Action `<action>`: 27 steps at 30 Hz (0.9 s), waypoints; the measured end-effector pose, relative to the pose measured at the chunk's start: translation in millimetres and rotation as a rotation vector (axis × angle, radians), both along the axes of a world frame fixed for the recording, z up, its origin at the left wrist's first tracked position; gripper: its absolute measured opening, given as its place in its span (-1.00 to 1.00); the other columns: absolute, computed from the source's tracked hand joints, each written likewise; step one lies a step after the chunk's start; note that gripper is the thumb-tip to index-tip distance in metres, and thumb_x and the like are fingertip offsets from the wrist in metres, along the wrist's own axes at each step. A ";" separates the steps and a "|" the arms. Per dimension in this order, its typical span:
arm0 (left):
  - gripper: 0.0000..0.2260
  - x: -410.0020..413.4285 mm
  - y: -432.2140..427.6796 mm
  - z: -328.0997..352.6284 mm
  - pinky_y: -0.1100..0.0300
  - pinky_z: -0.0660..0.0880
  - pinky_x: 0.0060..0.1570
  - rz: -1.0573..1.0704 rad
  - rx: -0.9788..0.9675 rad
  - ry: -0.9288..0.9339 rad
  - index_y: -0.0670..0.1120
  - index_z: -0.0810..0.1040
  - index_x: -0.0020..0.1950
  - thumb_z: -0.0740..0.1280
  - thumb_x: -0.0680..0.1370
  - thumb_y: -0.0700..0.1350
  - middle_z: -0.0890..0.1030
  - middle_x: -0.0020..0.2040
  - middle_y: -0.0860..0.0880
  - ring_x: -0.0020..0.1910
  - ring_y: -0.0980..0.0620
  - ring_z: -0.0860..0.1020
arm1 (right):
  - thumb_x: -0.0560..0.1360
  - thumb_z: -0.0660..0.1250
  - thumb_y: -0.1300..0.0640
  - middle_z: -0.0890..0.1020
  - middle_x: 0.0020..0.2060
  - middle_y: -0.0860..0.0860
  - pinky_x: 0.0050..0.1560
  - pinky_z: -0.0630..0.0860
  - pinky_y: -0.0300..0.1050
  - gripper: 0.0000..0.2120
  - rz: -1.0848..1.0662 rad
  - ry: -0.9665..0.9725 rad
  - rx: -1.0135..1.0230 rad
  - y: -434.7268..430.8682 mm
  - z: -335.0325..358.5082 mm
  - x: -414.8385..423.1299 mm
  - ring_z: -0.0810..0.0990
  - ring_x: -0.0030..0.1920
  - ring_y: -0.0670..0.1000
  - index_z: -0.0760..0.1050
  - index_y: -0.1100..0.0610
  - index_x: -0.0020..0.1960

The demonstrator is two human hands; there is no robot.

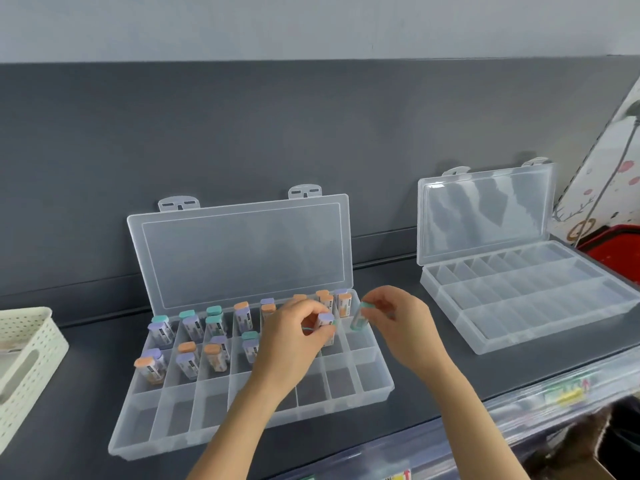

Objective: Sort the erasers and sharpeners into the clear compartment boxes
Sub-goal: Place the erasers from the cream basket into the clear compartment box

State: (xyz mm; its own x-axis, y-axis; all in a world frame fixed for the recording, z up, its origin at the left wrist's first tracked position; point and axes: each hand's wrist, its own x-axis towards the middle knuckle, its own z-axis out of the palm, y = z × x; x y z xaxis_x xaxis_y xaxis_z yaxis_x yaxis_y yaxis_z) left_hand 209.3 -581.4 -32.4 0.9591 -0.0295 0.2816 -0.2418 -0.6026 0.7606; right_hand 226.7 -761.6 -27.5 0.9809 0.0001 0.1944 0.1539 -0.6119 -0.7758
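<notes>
The left hand (pixel 294 337) is curled round a small purple-capped eraser in a printed sleeve (pixel 325 321), held upright over the right-hand part of the middle row. A sliver of teal shows under those fingers; whether that is a second piece cannot be told. Just beside it, the right hand (pixel 401 320) pinches a teal-capped eraser in a clear sleeve (pixel 358 317) by its top, tilted slightly, above the back right corner of the open clear plastic compartment box (pixel 393 384).

The step in hand looks like seating these two pieces. The cells below both hands near the box's right edge look unfilled, so each piece should probably go down cap-up, straight between the dividers, like the standing erasers with teal, purple and orange caps (pixel 194 323) filling the back and middle rows toward the left. Lowering one hand at a time would likely keep the knuckles from knocking the upright orange-capped ones at the back right. The front row holds nothing yet.

This box sits toward the front edge of the dark grey shelf (pixel 415 403); a second clear compartment box (pixel 446 313), lid up and holding nothing, lies toward the right edge, and a cream perforated basket (pixel 27 355) at the left edge.
</notes>
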 end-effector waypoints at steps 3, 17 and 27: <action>-0.93 -0.4 -4.5 -4.2 0.36 0.51 -0.20 0.009 0.011 0.028 -0.01 0.62 -0.08 0.44 0.46 -0.14 0.62 -0.18 0.14 -0.18 0.17 0.57 | 0.52 0.34 0.19 0.60 -0.15 -0.07 -0.15 0.49 -0.40 -0.92 0.061 0.000 -0.126 -1.9 -11.5 7.9 0.58 -0.15 -0.07 0.57 0.10 0.00; -0.91 -13.7 -9.2 0.3 0.50 0.44 -0.23 -0.047 0.092 0.152 0.09 0.57 -0.14 0.44 0.46 -0.08 0.61 -0.22 0.21 -0.17 0.25 0.56 | 0.52 0.34 0.12 0.51 0.11 -0.05 0.07 0.49 -0.24 -0.81 0.154 0.003 -0.244 -3.4 -31.7 15.7 0.50 0.04 -0.04 0.56 0.05 0.13; -0.92 -17.6 -11.7 -10.5 0.36 0.42 -0.11 -0.090 0.256 0.174 0.03 0.61 -0.09 0.45 0.44 -0.05 0.52 -0.09 0.16 -0.09 0.15 0.51 | 0.52 0.34 0.08 0.52 0.12 -0.07 0.05 0.54 -0.26 -0.78 0.110 0.004 -0.141 -5.7 -33.2 5.8 0.54 -0.07 -0.07 0.55 0.03 0.16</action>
State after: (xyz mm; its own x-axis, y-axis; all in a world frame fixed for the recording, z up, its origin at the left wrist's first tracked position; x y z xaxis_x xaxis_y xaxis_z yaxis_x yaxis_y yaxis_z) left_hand 191.7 -593.0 -42.9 0.9825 -0.1650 0.0859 -0.1823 -0.7618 0.6217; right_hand 232.5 -767.4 -60.7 0.9743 0.1348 0.1805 0.2228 -0.6944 -0.6842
